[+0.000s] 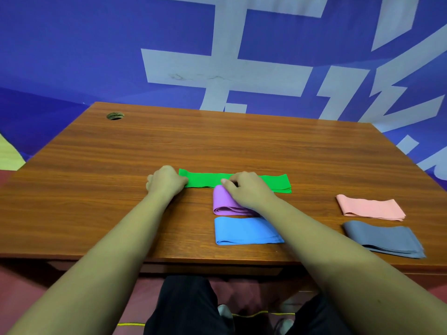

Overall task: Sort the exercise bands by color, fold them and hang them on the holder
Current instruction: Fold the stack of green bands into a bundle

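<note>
Both hands are on the desk (pixel 96 151), forearms bare and extended forward.

Left hand (pixel 167 182): knuckles up, fingers curled under, set against the near corner of the left end of the green band (pixel 273 183). The fingertips are hidden, so I cannot tell whether it pinches the band or only touches it.

Right hand (pixel 246 189): lies over the middle of the green band, fingers curled down over its top and thumb at its near edge, gripping it there.

Green band: lies flat as a long strip across the desk, running from the left hand, under the right hand, and out beyond it to the right.

Purple band (pixel 225 204): folded in loose loops, directly under and just nearer than the right hand, touching the thumb side.

Blue band (pixel 242 230): folded flat, just nearer than the purple band, partly covered by the right forearm.

Pink band (pixel 370 207): folded flat, well to the right of the right hand.

Grey band (pixel 384 238): folded flat, just nearer than the pink band, outside the right forearm.

A round cable hole (pixel 115 116) sits far beyond the left hand, at the desk's far left corner. A blue wall (pixel 72 56) with white characters stands behind the desk.
</note>
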